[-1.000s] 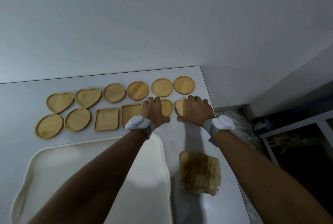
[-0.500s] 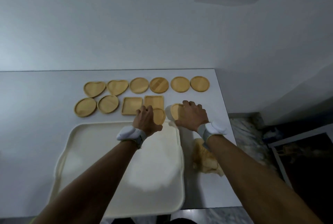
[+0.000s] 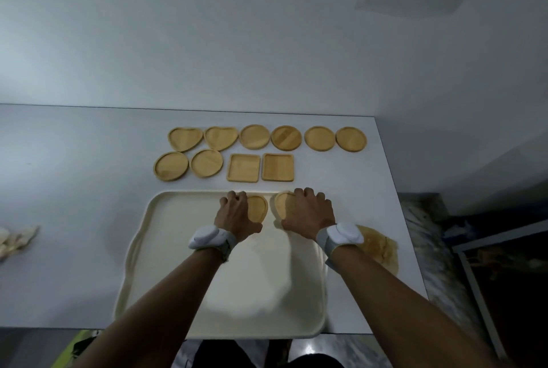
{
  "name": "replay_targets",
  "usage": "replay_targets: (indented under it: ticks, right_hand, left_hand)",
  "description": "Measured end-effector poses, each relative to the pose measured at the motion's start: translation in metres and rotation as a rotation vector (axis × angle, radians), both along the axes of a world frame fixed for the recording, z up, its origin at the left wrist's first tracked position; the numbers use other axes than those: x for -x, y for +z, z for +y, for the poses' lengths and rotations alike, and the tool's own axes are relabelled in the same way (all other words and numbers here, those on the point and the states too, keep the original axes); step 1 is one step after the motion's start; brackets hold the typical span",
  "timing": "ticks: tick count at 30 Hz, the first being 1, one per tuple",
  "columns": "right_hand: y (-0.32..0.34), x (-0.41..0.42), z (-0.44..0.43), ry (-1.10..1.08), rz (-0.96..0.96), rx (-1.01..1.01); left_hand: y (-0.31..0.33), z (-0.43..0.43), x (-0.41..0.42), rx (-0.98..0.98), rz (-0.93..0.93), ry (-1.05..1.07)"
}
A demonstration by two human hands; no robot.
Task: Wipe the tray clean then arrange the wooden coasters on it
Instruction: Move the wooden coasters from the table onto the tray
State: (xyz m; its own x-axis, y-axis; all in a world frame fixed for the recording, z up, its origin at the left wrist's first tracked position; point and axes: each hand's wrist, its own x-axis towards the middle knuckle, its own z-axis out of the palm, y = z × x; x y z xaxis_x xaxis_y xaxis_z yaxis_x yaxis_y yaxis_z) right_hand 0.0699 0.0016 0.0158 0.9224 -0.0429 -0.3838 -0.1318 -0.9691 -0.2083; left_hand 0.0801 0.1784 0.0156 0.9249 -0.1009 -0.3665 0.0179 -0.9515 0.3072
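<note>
A cream tray (image 3: 166,249) lies on the white table in front of me. My left hand (image 3: 235,215) rests on a wooden oval coaster (image 3: 258,208) at the tray's far edge. My right hand (image 3: 308,213) covers a second oval coaster (image 3: 281,204) beside it. Each hand holds its coaster at the rim, low over the tray floor. On the table beyond the tray lie two rows of wooden coasters: two heart-shaped ones (image 3: 185,138), several round ones (image 3: 319,138) and two square ones (image 3: 243,167).
A brownish cloth (image 3: 381,247) lies on the table right of the tray, partly behind my right wrist. A pale crumpled rag (image 3: 14,240) sits at the far left. The table's right edge (image 3: 397,207) drops to a dark floor. The wall stands just behind the coasters.
Both hands drew the two oval coasters from the table toward me and onto the tray's far edge. The camera view tilted down and shows more of the tray.
</note>
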Motion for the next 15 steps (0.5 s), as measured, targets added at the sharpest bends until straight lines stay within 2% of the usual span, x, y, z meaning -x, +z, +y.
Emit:
replay_targets:
  ticks: [15]
  right_hand:
    - [-0.029, 0.007, 0.016, 0.029, 0.014, 0.023]
  left_hand:
    - [-0.021, 0.012, -0.001, 0.001, 0.065, -0.016]
